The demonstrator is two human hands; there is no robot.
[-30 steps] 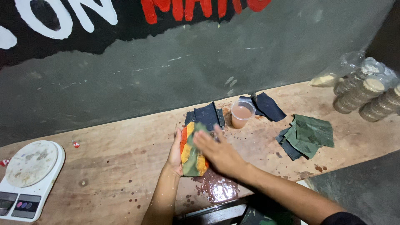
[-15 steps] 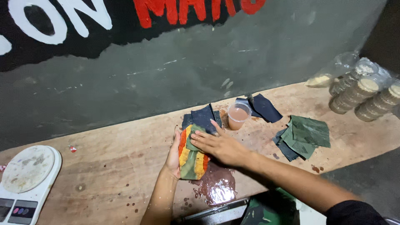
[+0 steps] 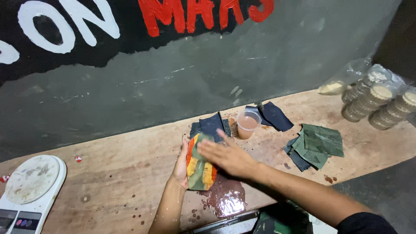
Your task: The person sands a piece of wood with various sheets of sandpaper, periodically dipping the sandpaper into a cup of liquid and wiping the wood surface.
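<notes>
My left hand (image 3: 180,167) grips the left edge of a small cloth piece (image 3: 200,167) coloured green, orange, yellow and red, holding it just above the wooden bench (image 3: 108,173). My right hand (image 3: 229,156) lies flat on the cloth's right side, fingers stretched toward the wall. Dark blue cloth pieces (image 3: 212,125) lie just behind the cloth. A small clear cup of pinkish-brown liquid (image 3: 248,124) stands to the right of them. A wet reddish puddle (image 3: 225,197) spreads under my right wrist.
A white kitchen scale (image 3: 28,188) sits at the left end. Green and dark cloth squares (image 3: 318,145) lie at the right, another dark piece (image 3: 277,116) behind the cup. Stacks of lidded round tubs (image 3: 377,102) and a plastic bag (image 3: 346,78) stand far right. A painted grey wall (image 3: 173,73) backs the bench.
My right hand has slid across the coloured cloth, from its lower right toward its top. The left hand keeps its hold on the cloth's edge.
</notes>
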